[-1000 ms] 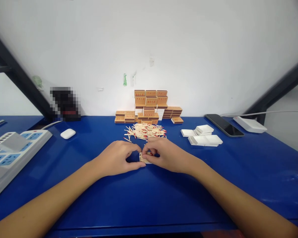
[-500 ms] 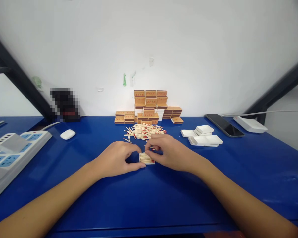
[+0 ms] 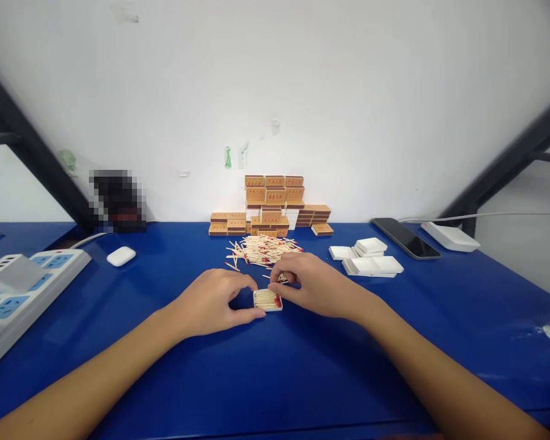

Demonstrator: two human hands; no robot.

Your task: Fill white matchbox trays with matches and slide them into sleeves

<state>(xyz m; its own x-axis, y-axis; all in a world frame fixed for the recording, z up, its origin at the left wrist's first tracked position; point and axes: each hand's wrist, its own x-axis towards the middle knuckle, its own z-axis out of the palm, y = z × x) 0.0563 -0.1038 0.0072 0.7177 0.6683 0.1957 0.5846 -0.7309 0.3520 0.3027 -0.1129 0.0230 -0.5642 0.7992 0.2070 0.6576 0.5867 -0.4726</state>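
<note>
A small white matchbox tray (image 3: 268,309) lies on the blue tabletop, filled with matches (image 3: 266,299) whose red heads point right. My left hand (image 3: 217,302) curls round the tray's left end, index finger at the back corner and thumb along the front. Over the back right corner, my right hand (image 3: 309,284) has its thumb and fingertips brought together; whatever is between them is hidden. A few match ends show behind those fingers. Just beyond both hands, a loose heap of matches (image 3: 263,249) spreads across the table.
Orange matchboxes (image 3: 275,195) are stacked against the wall. White trays (image 3: 373,265) and a phone (image 3: 406,238) lie to the right, near a white box (image 3: 450,236). On the left are a white earbud case (image 3: 121,256) and a power strip (image 3: 66,275).
My right fingertips have shifted off the tray's right end to its back edge, exposing more red match heads. My left hand keeps its place at the tray. The camera view has shifted slightly.
</note>
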